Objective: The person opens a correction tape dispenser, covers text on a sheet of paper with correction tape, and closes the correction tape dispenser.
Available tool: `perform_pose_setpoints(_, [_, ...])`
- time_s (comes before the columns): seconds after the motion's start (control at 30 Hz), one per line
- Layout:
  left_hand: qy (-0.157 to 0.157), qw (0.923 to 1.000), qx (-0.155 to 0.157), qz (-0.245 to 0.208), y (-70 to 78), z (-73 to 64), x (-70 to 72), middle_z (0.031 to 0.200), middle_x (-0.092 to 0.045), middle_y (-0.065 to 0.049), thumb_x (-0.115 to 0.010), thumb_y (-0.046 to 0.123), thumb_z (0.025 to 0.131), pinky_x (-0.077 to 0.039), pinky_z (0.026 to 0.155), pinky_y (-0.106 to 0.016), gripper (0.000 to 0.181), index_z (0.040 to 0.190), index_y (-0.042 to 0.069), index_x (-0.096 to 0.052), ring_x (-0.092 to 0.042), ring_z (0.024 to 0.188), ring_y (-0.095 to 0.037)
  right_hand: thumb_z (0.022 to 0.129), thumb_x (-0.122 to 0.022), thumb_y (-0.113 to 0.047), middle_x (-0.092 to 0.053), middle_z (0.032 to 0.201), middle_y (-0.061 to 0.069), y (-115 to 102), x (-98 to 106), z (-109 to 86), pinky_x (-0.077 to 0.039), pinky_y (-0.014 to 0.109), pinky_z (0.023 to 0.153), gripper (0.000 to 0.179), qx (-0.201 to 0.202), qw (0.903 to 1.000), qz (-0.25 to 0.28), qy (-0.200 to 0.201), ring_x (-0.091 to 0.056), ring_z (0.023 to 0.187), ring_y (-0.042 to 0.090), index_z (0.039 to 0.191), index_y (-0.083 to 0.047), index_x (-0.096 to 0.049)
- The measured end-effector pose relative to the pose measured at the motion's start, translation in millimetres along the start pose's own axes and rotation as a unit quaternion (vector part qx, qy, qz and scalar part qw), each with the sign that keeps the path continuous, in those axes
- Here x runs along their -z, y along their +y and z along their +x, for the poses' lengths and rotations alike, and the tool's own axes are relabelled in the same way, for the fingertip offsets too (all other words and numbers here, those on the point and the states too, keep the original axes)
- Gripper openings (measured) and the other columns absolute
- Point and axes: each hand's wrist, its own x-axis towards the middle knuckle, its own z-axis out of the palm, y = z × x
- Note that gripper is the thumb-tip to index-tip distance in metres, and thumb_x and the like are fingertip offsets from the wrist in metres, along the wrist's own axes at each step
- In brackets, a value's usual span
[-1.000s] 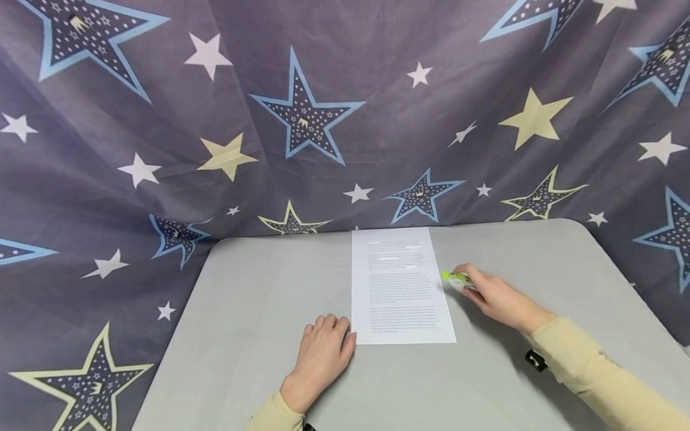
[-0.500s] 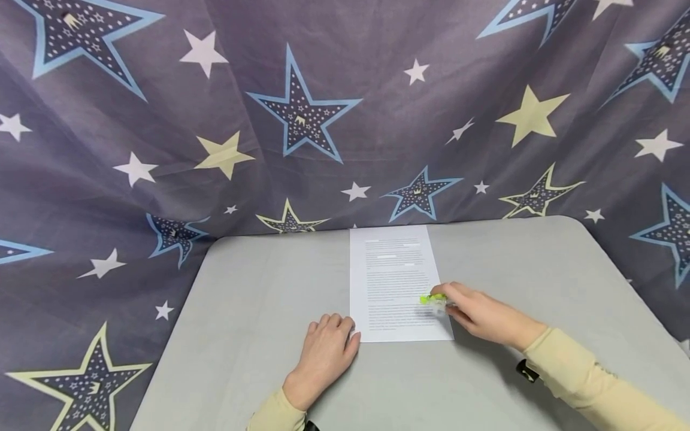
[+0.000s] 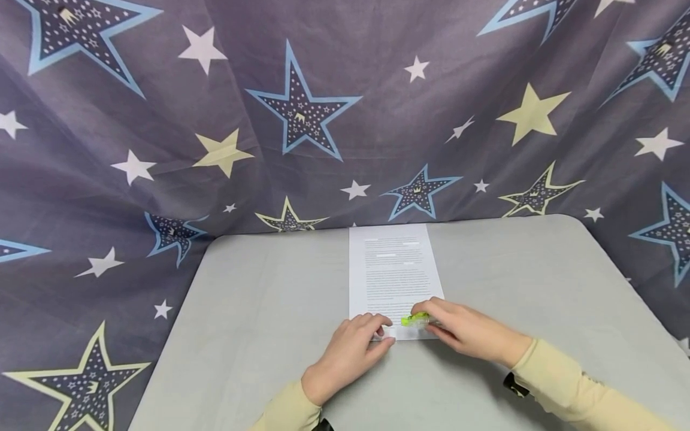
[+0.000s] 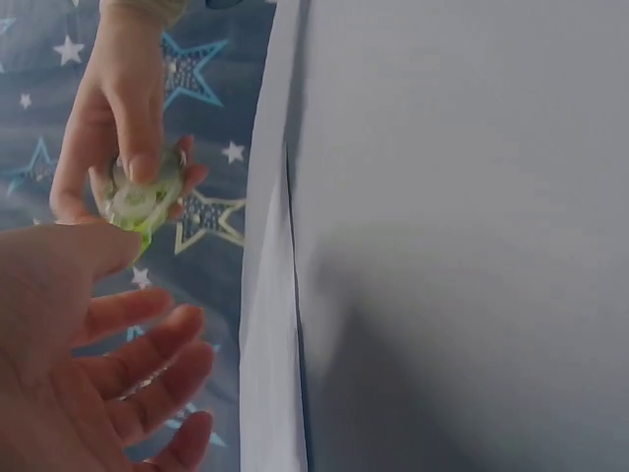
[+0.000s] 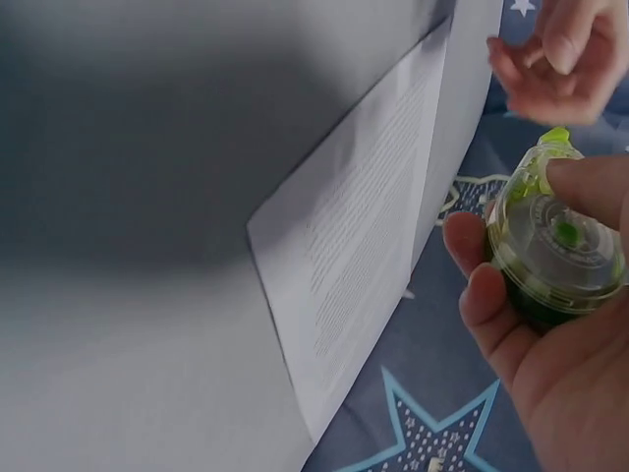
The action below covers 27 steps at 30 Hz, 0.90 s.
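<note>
A correction tape dispenser [image 3: 414, 319], clear with a bright green tip and a round body, is held in my right hand [image 3: 469, 330] over the lower part of a printed sheet [image 3: 399, 286]. The right wrist view shows thumb and fingers around the dispenser [image 5: 560, 241]. My left hand [image 3: 353, 348] is at the sheet's lower left, fingers loosely bent and holding nothing. In the left wrist view the dispenser's green tip comes close to the left hand's thumb [image 4: 103, 248]; whether they touch I cannot tell. White strips cover several spots in the upper text.
The sheet lies on a grey table [image 3: 269, 281] near its far edge. Behind and beside the table hangs a dark curtain [image 3: 377, 131] with a star pattern. A black band [image 3: 516, 385] shows under the right sleeve.
My right hand has brought the dispenser from beside the sheet's right edge leftward and down over its lower part. The left hand has shifted right and up toward it, its fingers lifting.
</note>
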Motion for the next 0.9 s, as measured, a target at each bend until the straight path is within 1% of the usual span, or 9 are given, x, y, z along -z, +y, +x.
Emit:
perform_pose_setpoints(0.1, [0.011, 0.9996, -0.015, -0.019, 4.5, 4.0, -2.3, 0.088, -0.069, 0.005, -0.076, 0.027, 0.096, -0.046, 0.069, -0.025, 0.02, 0.109, 0.013, -0.072, -0.061, 0.074, -0.009, 0.093, -0.073, 0.0, -0.065, 0.118, -0.004, -5, -2, 0.4, -0.055, 0.027, 0.083, 0.041, 0.008, 1.0, 0.006, 0.0, -0.064, 0.097, 0.007, 0.13, -0.01, -0.057])
perform_pose_setpoints(0.2, [0.023, 0.9991, -0.016, -0.032, 7.9, 5.9, -3.6, 0.087, -0.068, 0.007, -0.077, 0.027, 0.095, -0.045, 0.068, -0.021, 0.017, 0.106, 0.015, -0.072, -0.062, 0.074, -0.008, 0.094, -0.072, 0.0, -0.064, 0.117, -0.006, -9, -4, 1.4, -0.053, 0.025, 0.082, 0.04, 0.013, 0.9998, 0.012, -0.002, -0.062, 0.095, 0.005, 0.129, -0.012, -0.057])
perform_pose_setpoints(0.3, [0.028, 0.9987, -0.015, -0.039, 9.7, 6.1, -4.8, 0.085, -0.067, 0.009, -0.078, 0.024, 0.094, -0.044, 0.067, -0.018, 0.013, 0.103, 0.017, -0.072, -0.063, 0.074, -0.009, 0.094, -0.072, -0.001, -0.064, 0.116, -0.008, -12, -4, 1.9, -0.053, 0.023, 0.082, 0.039, 0.015, 0.9998, 0.016, -0.003, -0.061, 0.094, 0.003, 0.128, -0.013, -0.057])
perform_pose_setpoints(0.47, [0.029, 0.9984, -0.02, -0.044, 11.0, 5.9, -5.8, 0.083, -0.066, 0.009, -0.079, 0.02, 0.092, -0.041, 0.065, -0.016, 0.011, 0.101, 0.018, -0.073, -0.063, 0.073, -0.011, 0.095, -0.072, -0.002, -0.063, 0.112, -0.009, -15, -4, 1.6, -0.053, 0.023, 0.08, 0.038, 0.012, 0.9998, 0.017, -0.003, -0.06, 0.092, 0.003, 0.128, -0.014, -0.058])
perform_pose_setpoints(0.67, [0.026, 0.9983, -0.008, -0.051, 9.9, 5.6, -6.2, 0.085, -0.067, 0.009, -0.08, 0.019, 0.091, -0.044, 0.066, -0.016, 0.011, 0.1, 0.018, -0.073, -0.062, 0.078, -0.007, 0.096, -0.071, -0.002, -0.063, 0.113, -0.009, -16, -3, 1.3, -0.052, 0.023, 0.081, 0.036, 0.012, 0.9996, 0.024, 0.0, -0.06, 0.092, 0.003, 0.127, -0.014, -0.058])
perform_pose_setpoints(0.83, [0.016, 0.9977, -0.003, -0.065, 7.7, 6.1, -6.1, 0.093, -0.069, 0.007, -0.081, 0.02, 0.092, -0.047, 0.071, -0.02, 0.011, 0.1, 0.018, -0.074, -0.059, 0.086, -0.01, 0.097, -0.07, -0.003, -0.063, 0.117, -0.01, -16, -2, 0.5, -0.052, 0.023, 0.083, 0.034, 0.01, 0.999, 0.042, 0.005, -0.061, 0.096, 0.002, 0.127, -0.015, -0.058])
perform_pose_setpoints(0.9, [0.011, 0.9971, -0.003, -0.076, 6.5, 6.7, -5.8, 0.095, -0.069, 0.007, -0.081, 0.019, 0.092, -0.048, 0.075, -0.021, 0.011, 0.099, 0.018, -0.074, -0.059, 0.088, -0.011, 0.099, -0.069, -0.004, -0.064, 0.117, -0.01, -16, -1, 0.0, -0.053, 0.025, 0.084, 0.033, 0.008, 0.9983, 0.058, 0.004, -0.062, 0.098, 0.001, 0.128, -0.015, -0.057])
